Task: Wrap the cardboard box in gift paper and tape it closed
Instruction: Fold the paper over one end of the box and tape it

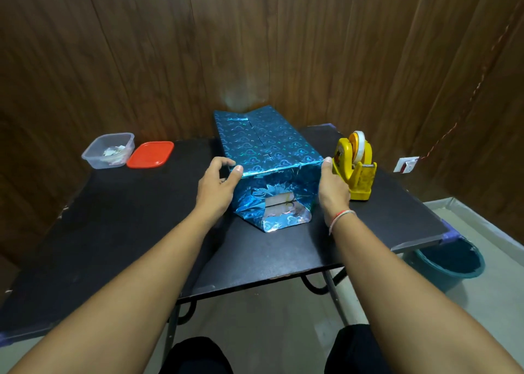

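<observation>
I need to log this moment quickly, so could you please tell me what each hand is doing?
Left hand: pinches the wrapped box at its near left top corner.
Right hand: open, flat against the box's right side.

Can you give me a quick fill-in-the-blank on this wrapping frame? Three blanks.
1. The gift paper round the box is ____ in colour.
2. The tape dispenser stands beside the ____ hand.
3. The lid next to the clear container is ____.

Missing words: blue; right; red
</observation>
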